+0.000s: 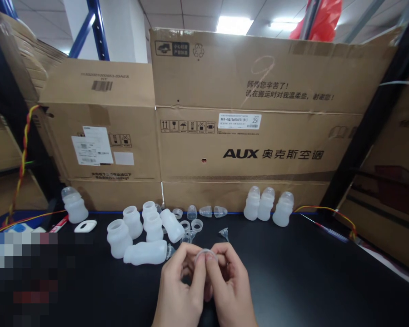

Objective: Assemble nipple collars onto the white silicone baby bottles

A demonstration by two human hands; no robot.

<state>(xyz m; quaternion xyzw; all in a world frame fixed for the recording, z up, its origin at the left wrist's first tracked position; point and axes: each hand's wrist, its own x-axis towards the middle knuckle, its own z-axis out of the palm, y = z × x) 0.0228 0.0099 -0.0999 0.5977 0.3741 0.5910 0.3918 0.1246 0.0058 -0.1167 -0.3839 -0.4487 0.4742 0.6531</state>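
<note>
A clear ring [204,254] was pinched between the fingertips of the left hand [181,290] and the right hand [229,286], both closed on it. A lying bottle [146,252] was noted just left of the fingers, loose rings [191,225] beyond them, and three capped bottles [267,205] farther right.

Cardboard boxes [245,113] behind black table [310,272]
</note>
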